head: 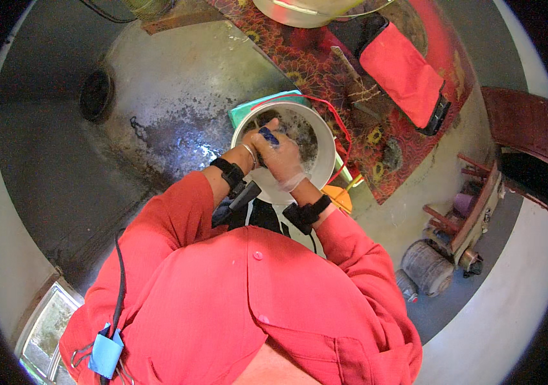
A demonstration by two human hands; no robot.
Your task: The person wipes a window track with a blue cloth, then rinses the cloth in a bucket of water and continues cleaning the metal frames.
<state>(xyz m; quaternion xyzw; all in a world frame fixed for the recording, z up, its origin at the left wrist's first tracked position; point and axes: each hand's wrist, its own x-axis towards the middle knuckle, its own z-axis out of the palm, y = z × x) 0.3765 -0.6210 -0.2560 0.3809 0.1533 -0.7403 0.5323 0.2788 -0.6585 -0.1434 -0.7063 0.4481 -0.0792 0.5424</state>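
A white plastic bucket (328,144) with a raised red handle (341,118) stands before me, dark wet-looking matter (305,132) inside it. Both hands are in its mouth, pressed together. My left hand (252,142), with a bangle at the wrist, is partly hidden under my right. Over it lies my right hand (281,154), which has a thin clear plastic glove and a dark blue patch. Whether either hand grips anything cannot be seen. Behind the bucket shows a turquoise item (245,109); an orange plastic item (337,198) lies at its lower right.
A red patterned mat (298,62) bears a red and black pouch (401,70), a stick (346,62) and another bucket (298,14). Stained floor (172,82) spreads to the left. At the right are a wooden rack (476,211) and a grey jug-like container (427,267).
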